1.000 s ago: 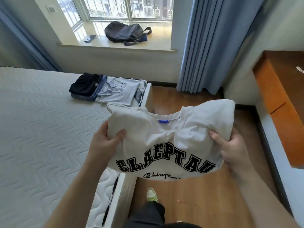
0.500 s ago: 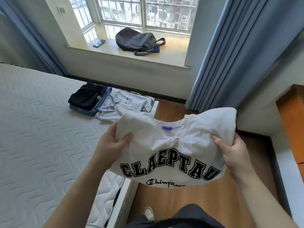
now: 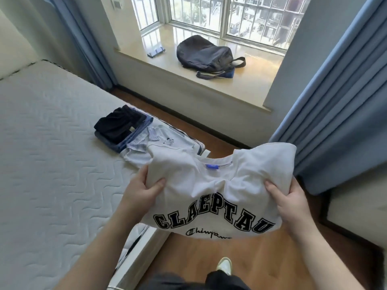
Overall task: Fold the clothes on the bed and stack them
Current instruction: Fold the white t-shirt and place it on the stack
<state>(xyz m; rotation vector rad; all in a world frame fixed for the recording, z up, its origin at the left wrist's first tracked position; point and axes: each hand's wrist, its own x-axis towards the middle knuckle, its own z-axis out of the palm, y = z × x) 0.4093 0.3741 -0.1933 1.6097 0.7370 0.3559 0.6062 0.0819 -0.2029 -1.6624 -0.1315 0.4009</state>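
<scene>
I hold a folded white T-shirt with black block letters in the air above the bed's corner and the floor. My left hand grips its left edge, thumb on top. My right hand grips its right edge the same way. On the white quilted bed near the far corner lie folded clothes: a black garment on top of folded blue jeans, and beside them a folded light blue shirt, partly hidden behind the T-shirt.
A dark backpack and a phone lie on the window sill. Blue curtains hang at the right. Wooden floor runs alongside the bed; my shoe shows below.
The view has swung forward and left toward the folded clothes, which now sit closer to the T-shirt. Both hands keep the same grip on the shirt.
</scene>
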